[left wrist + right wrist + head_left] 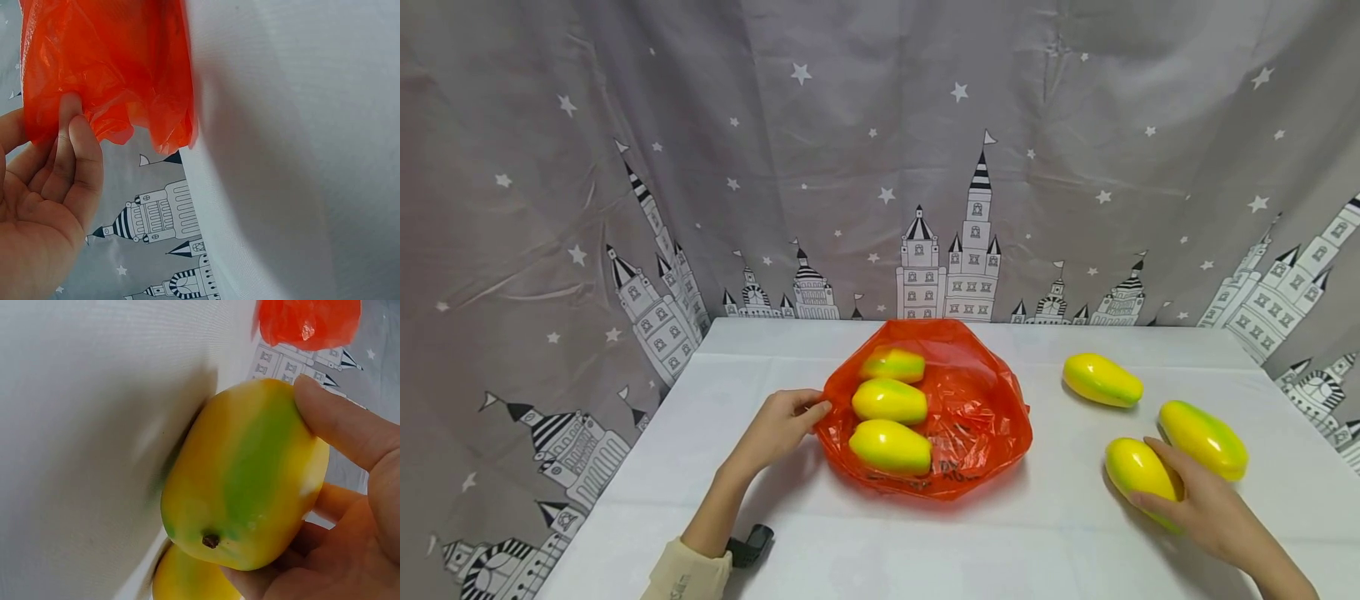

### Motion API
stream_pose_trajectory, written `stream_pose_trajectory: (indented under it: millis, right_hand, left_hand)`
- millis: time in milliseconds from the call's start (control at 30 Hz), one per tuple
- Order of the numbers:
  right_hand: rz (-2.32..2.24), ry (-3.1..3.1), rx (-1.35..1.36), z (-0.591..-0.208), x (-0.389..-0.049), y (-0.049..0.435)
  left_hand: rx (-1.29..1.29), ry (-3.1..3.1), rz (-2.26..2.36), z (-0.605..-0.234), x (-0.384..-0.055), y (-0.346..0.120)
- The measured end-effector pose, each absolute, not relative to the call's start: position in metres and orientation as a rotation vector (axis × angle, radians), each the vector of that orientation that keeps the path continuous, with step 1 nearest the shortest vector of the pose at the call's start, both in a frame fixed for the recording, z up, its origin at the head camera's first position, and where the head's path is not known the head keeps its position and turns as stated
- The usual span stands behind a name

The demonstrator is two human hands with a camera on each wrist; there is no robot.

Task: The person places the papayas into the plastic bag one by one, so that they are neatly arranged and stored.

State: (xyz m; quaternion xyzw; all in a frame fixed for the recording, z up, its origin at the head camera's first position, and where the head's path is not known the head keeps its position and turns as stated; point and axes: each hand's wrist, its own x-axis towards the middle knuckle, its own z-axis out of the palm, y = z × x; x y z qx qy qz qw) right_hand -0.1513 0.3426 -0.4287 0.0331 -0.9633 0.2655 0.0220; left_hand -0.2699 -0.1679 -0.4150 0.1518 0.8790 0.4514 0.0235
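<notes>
A red plastic bag (pixel 977 417) lies with its mouth spread wide on the white table. Inside its left half are three yellow-green papayas, the nearest papaya (pixel 891 447) toward the front. My left hand (pixel 782 425) pinches the bag's left rim between thumb and fingers; the left wrist view shows fingertips behind the red film (pixel 106 62). At the right, my right hand (pixel 1206 508) grips another papaya (pixel 1138 471) from its right side, thumb on the near side. A brown stem nub shows on this papaya (pixel 244 481) in the right wrist view, where it seems to touch the table.
Two more papayas lie on the table (pixel 1037 542) at the right: one papaya (pixel 1101 380) farther back, another papaya (pixel 1204 439) just beyond my right hand. A grey curtain (pixel 850 167) with castles and stars hangs behind. A black strap device (pixel 751 546) sits at my left wrist.
</notes>
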Motion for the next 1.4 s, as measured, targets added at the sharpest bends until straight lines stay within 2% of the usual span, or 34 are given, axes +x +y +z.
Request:
stream_pose_trajectory:
  millis: [467, 1400]
  right_hand:
    - [0.868, -2.910, 0.197, -0.435, -0.148, 0.344]
    - [0.870, -2.793, 0.189, -0.432, -0.147, 0.333]
  left_hand:
    - [0.499, 2.726, 1.398, -0.416, -0.269, -0.168]
    - [0.478, 2.710, 1.413, -0.415, -0.269, -0.168]
